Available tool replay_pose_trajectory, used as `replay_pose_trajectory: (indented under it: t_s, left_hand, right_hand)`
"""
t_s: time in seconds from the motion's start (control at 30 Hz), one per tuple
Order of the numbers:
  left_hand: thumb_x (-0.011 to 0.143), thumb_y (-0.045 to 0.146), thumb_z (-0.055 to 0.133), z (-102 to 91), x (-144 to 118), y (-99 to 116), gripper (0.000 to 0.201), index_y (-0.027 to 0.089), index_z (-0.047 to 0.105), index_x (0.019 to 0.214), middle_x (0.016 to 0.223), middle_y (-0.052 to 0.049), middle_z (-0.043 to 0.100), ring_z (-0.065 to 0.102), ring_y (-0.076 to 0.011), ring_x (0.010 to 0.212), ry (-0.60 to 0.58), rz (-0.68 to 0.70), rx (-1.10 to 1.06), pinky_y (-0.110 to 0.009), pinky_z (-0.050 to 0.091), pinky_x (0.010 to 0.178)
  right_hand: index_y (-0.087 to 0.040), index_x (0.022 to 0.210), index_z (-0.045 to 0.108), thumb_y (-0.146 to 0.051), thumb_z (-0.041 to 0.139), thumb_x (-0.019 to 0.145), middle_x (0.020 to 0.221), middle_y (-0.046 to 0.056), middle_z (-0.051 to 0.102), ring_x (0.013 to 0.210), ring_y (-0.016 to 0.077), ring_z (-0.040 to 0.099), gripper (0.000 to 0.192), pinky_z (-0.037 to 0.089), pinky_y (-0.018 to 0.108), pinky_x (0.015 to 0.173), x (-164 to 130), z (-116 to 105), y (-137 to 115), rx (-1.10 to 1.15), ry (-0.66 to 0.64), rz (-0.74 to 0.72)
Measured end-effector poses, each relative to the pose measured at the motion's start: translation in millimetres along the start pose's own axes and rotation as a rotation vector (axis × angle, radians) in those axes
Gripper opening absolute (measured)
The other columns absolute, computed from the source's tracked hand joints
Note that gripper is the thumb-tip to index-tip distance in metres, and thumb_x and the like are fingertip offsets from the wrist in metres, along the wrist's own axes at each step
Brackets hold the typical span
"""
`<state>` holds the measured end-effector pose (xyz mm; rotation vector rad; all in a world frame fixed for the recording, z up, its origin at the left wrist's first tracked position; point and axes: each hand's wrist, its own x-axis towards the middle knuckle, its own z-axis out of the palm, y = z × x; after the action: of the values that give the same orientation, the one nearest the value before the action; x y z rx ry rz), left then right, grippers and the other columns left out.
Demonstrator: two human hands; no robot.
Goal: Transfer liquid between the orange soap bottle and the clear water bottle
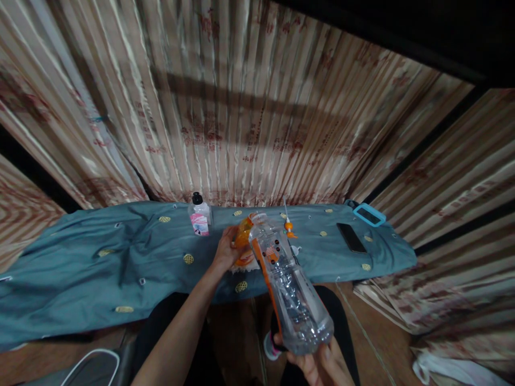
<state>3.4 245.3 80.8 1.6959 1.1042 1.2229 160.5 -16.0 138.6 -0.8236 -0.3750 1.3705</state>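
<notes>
My left hand (226, 249) is closed around an orange see-through bottle (243, 234) above the cloth-covered surface. With my right hand (316, 364) I grip the base of a large clear plastic bottle (292, 292) that has an orange side and a printed label. It is tilted, its base toward me and its neck up beside the orange bottle's top. Whether the two mouths touch, I cannot tell. Beneath the orange bottle, a pale fringed piece (244, 266) shows in part. An orange pump top (289, 228) with a thin tube lies just right of the bottles.
A clear bottle with a black cap and pink label (200, 221) stands on the teal cloth (156, 257) at left. To the right lie a dark phone (351, 238) and a blue-framed object (369, 215). Pleated patterned curtains (241, 107) hang behind and at both sides.
</notes>
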Motion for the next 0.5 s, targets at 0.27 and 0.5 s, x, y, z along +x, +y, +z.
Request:
replay_pose_trajectory:
  t_s: [0.27, 0.5]
  left_hand:
    - [0.061, 0.024, 0.077, -0.2, 0, -3, 0.047, 0.016, 0.066, 0.106, 0.111, -0.008, 0.065, 0.059, -0.0262, 0.111, 0.004, -0.029, -0.011, -0.042, 0.046, 0.104]
    - [0.059, 0.023, 0.078, -0.6, 1, -3, 0.047, 0.018, 0.068, 0.104, 0.11, -0.009, 0.066, 0.059, -0.0266, 0.109, 0.007, -0.017, 0.023, -0.042, 0.046, 0.102]
  right_hand:
    - [-0.027, 0.095, 0.077, -0.049, 0.088, 0.065, 0.094, 0.007, 0.087, 0.085, 0.0327, 0.082, 0.038, 0.067, 0.037, 0.067, 2, -15, 9, -0.077, 0.027, 0.009]
    - [-0.034, 0.098, 0.072, -0.055, 0.085, 0.062, 0.099, 0.01, 0.083, 0.092, 0.046, 0.078, 0.044, 0.062, 0.062, 0.079, 6, -31, 16, -0.135, 0.033, 0.059]
